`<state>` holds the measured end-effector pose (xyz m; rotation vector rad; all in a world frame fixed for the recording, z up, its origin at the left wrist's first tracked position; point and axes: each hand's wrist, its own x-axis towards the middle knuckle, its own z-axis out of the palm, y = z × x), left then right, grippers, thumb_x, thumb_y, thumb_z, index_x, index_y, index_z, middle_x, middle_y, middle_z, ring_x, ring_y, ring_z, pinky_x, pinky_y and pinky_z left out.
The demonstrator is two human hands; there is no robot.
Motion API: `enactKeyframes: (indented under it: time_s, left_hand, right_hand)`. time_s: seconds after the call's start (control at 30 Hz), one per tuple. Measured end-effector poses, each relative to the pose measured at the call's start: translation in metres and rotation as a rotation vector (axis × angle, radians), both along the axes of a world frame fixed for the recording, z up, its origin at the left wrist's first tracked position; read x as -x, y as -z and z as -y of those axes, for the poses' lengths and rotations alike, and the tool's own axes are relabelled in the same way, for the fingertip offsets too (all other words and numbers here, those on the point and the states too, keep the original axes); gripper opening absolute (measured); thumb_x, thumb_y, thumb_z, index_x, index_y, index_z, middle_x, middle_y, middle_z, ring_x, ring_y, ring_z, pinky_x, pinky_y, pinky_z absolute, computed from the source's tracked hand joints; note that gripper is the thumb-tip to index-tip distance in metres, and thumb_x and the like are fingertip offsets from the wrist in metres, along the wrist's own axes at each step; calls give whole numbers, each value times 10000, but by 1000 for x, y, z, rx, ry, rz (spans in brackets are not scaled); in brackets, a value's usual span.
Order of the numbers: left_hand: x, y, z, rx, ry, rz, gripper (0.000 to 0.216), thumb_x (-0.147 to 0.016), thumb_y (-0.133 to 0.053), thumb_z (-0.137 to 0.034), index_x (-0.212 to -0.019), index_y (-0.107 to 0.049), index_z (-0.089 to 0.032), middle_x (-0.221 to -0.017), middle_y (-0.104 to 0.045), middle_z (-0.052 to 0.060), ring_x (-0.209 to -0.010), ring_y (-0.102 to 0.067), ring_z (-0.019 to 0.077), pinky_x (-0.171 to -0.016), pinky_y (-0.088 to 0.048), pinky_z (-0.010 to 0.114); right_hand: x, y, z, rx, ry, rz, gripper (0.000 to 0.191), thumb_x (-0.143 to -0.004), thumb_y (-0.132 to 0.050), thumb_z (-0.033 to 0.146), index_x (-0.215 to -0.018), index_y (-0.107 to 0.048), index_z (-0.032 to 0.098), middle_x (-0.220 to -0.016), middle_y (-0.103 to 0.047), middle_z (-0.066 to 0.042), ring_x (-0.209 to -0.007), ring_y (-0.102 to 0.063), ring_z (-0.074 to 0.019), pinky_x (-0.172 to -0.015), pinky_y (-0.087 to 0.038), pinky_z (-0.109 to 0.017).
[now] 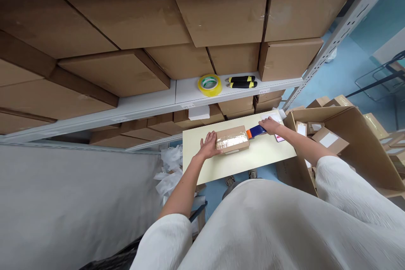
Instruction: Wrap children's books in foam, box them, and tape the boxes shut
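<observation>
A small cardboard box (232, 136) lies on the pale tabletop (202, 168), with shiny clear tape along its upper face. My left hand (209, 147) grips the box's left end, thumb towards me and the other fingers over the far side. My right hand (271, 125) is closed around a flat dark-blue hand tool (257, 131). Its orange end (249, 134) touches or nearly touches the right end of the box; its exact kind does not show. Partly under my right wrist lies a phone (279, 138) with a lit screen.
Shelves ahead hold large cartons (221, 8). On the shelf edge are a yellow tape roll (209, 85) and two black-and-yellow cutters (242, 82). To the right stands a big open carton (363, 147) of small labelled boxes. White plastic wrap (171, 164) hangs left of the table.
</observation>
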<state>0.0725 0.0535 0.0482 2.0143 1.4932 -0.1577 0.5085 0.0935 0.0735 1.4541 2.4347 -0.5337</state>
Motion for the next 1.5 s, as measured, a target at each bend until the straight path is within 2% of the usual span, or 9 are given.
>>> enactKeyframes:
  time_s: [0.3, 0.5, 0.57, 0.8, 1.0, 1.1, 1.23, 1.4, 1.5]
  left_hand:
    - [-1, 3, 0, -10, -9, 10, 1264, -772, -827, -633, -1758, -126, -266, -1846, -92, 202, -1717, -13, 399, -1349, -37, 656]
    - [-4, 0, 0, 1, 2, -30, 1253, -799, -821, -595, -1763, -94, -259, -1853, -56, 179, -1720, 15, 378, -1357, -33, 639]
    - [-6, -3, -1, 9, 11, -63, 1251, -806, -822, -568, -1763, -79, -260, -1856, -45, 171, -1720, 25, 369, -1359, -35, 633]
    - [-11, -12, -4, 32, 27, -108, 1251, -809, -821, -506, -1764, -55, -248, -1856, -24, 165, -1720, 33, 364, -1361, -47, 641]
    - [-11, -9, -4, 9, 30, -105, 1260, -804, -822, -509, -1764, -48, -250, -1854, -57, 172, -1717, 15, 381, -1357, -75, 651]
    - [-11, -8, -3, 5, 31, -109, 1260, -801, -825, -507, -1763, -52, -251, -1853, -66, 176, -1716, 9, 386, -1357, -75, 652]
    - [-11, -8, -3, 1, 32, -107, 1244, -809, -816, -503, -1761, -57, -248, -1854, -61, 173, -1718, 14, 379, -1357, -67, 649]
    - [-12, -6, -4, 10, 35, -118, 1262, -802, -825, -507, -1763, -49, -248, -1855, -43, 173, -1721, 14, 373, -1354, -58, 656]
    - [-11, -6, -3, 9, 35, -111, 1264, -801, -824, -535, -1764, -53, -257, -1856, -38, 171, -1720, 19, 375, -1355, -57, 653]
  right_hand:
    - [11, -11, -2, -11, -21, 82, 446, -777, -867, 210, -1163, -644, 187, -1144, -749, -190, -1106, -694, -372, -1052, -381, -458]
    - [25, -23, -9, 20, -78, 213, 522, -887, -801, 479, -1248, -627, 145, -1156, -755, -217, -1072, -715, -371, -1008, -401, -437]
    - [30, -26, -12, 46, -90, 256, 570, -882, -795, 512, -1268, -619, 131, -1132, -760, -209, -1052, -722, -364, -992, -410, -424]
    - [54, -36, -28, 93, -71, 386, 611, -726, -872, 267, -1279, -652, 131, -1102, -775, -176, -1032, -760, -350, -907, -484, -371]
    - [68, -46, -37, 184, 24, 392, 453, -718, -839, 175, -1158, -733, 151, -1045, -798, -169, -963, -788, -352, -824, -556, -374]
    - [73, -48, -35, 148, 24, 371, 465, -712, -849, 150, -1165, -743, 145, -1069, -800, -177, -1011, -787, -364, -857, -574, -382]
    - [79, -52, -34, 113, 15, 416, 545, -707, -844, 104, -1239, -727, 111, -1122, -796, -198, -1105, -772, -385, -992, -565, -436]
    - [90, -57, -40, 204, 44, 440, 383, -694, -841, 59, -1068, -780, 114, -1052, -807, -191, -1071, -781, -392, -960, -583, -451]
    - [106, -50, -30, 228, 19, 430, 383, -663, -864, 50, -1034, -786, 105, -1076, -805, -209, -1123, -762, -398, -975, -571, -444]
